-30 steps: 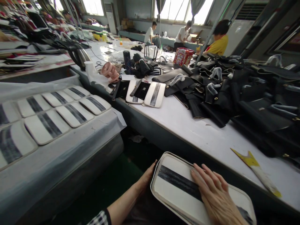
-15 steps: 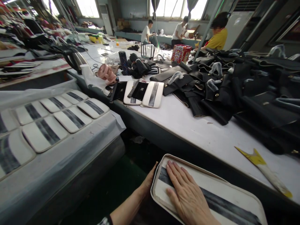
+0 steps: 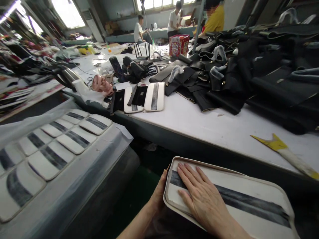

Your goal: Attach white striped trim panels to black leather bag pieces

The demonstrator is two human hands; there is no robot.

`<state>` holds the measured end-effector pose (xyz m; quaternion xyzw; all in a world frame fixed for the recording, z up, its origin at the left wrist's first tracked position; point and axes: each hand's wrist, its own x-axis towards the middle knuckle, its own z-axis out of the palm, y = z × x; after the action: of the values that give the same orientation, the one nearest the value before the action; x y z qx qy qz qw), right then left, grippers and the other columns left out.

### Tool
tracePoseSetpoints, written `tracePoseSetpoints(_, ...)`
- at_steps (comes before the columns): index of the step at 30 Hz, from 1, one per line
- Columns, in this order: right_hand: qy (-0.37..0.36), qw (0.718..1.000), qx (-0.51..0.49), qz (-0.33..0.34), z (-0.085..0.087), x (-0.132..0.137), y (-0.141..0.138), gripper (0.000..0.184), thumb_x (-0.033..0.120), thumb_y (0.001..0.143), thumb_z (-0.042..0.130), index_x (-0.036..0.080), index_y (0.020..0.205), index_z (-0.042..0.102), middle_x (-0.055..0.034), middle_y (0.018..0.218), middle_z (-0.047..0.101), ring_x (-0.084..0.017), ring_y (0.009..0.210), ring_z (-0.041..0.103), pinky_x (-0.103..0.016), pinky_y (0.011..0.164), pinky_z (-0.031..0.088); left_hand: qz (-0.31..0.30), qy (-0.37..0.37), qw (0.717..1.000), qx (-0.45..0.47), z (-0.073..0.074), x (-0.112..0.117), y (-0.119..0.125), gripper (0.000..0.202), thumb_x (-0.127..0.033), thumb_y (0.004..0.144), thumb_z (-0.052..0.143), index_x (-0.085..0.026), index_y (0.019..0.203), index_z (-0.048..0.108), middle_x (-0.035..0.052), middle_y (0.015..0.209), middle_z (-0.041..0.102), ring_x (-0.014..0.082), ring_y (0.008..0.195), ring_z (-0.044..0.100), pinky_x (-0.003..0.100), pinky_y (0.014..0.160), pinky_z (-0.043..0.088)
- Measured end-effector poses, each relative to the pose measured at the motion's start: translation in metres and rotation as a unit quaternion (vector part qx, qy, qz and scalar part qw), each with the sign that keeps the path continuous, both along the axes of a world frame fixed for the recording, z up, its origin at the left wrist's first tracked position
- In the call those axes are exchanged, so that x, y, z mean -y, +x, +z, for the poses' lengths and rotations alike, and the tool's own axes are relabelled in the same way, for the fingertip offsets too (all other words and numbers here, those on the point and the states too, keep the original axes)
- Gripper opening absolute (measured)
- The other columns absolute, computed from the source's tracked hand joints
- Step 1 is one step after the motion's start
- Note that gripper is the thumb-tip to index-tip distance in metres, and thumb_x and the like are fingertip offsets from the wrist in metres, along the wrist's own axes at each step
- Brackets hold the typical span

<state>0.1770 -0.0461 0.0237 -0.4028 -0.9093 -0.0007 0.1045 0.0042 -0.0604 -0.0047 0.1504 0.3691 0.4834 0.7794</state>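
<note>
Low in front of me is a white, round-cornered panel [image 3: 249,187] with a dark smudged stripe along its length and a raised rim. Its right end runs toward the lower right of the head view. My left hand [image 3: 159,192] holds the panel's left end at the edge, the fingers partly hidden behind it. Flat on top, near that same end, lies my right hand [image 3: 203,194], fingers stretched out over the white face and the stripe. What lies under the panel is hidden.
On the left, several similar striped panels [image 3: 77,137] lie on a paper-covered surface [image 3: 99,162]. The white table [image 3: 174,124] carries black bag pieces [image 3: 224,79], a pink fan [image 3: 102,84], a red box [image 3: 178,45] and a yellow-ended tool [image 3: 281,147]. People sit farther back.
The view has turned slightly, so the background shifts left and up. My hands and the panel sit a little farther right in view; the right hand stays flat on it.
</note>
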Motion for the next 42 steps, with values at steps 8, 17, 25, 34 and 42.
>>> tracePoseSetpoints(8, -0.012, 0.999, -0.030, -0.010, -0.002, 0.004, 0.003, 0.062, 0.036, 0.098, 0.043, 0.017, 0.153, 0.023, -0.0029, 0.158, 0.024, -0.018, 0.146, 0.021, -0.042, 0.119, 0.006, -0.112, 0.230, 0.787, -0.561, 0.046, -0.011, -0.032, 0.036, -0.042, 0.090, 0.060, -0.020, 0.117, 0.067, 0.0096, 0.106, 0.068, 0.0232, 0.091, 0.064, 0.030, 0.080, 0.046)
tracePoseSetpoints(17, -0.034, 0.998, -0.049, -0.015, -0.001, 0.010, 0.003, 0.060, 0.036, 0.098, 0.044, 0.018, 0.152, 0.026, -0.0015, 0.156, 0.028, -0.018, 0.144, 0.024, -0.042, 0.119, 0.007, -0.194, 0.299, 0.667, -0.654, 0.060, -0.009, -0.030, 0.031, -0.025, 0.100, 0.036, -0.020, 0.074, 0.054, 0.0055, 0.078, 0.064, 0.0173, 0.072, 0.059, 0.027, 0.068, 0.037)
tracePoseSetpoints(25, -0.048, 0.997, -0.063, -0.026, -0.002, 0.006, 0.003, 0.060, 0.036, 0.098, 0.043, 0.019, 0.152, 0.025, -0.0003, 0.158, 0.024, -0.018, 0.146, 0.021, -0.043, 0.119, 0.009, -0.208, 0.233, 0.687, -0.656, 0.067, -0.003, -0.028, 0.036, -0.033, 0.099, 0.039, -0.019, 0.066, 0.047, 0.0018, 0.065, 0.056, 0.0137, 0.059, 0.050, 0.027, 0.058, 0.031)
tracePoseSetpoints(34, -0.055, 0.996, -0.073, -0.011, -0.002, 0.008, 0.005, 0.065, 0.037, 0.097, 0.046, 0.017, 0.154, 0.021, -0.0039, 0.158, 0.025, -0.023, 0.145, 0.024, -0.047, 0.119, 0.015, -0.132, 0.205, 0.728, -0.641, 0.055, -0.008, -0.023, 0.042, -0.038, 0.096, 0.045, -0.017, 0.060, 0.047, -0.0021, 0.058, 0.047, 0.0104, 0.056, 0.040, 0.024, 0.054, 0.026)
tracePoseSetpoints(42, -0.053, 0.996, -0.075, -0.019, -0.005, 0.010, 0.004, 0.065, 0.038, 0.097, 0.046, 0.017, 0.154, 0.021, -0.0039, 0.158, 0.023, -0.022, 0.145, 0.023, -0.047, 0.120, 0.014, -0.122, 0.204, 0.733, -0.637, 0.053, -0.009, -0.022, 0.044, -0.042, 0.097, 0.045, -0.017, 0.060, 0.046, -0.0026, 0.058, 0.046, 0.0100, 0.056, 0.039, 0.024, 0.055, 0.027)
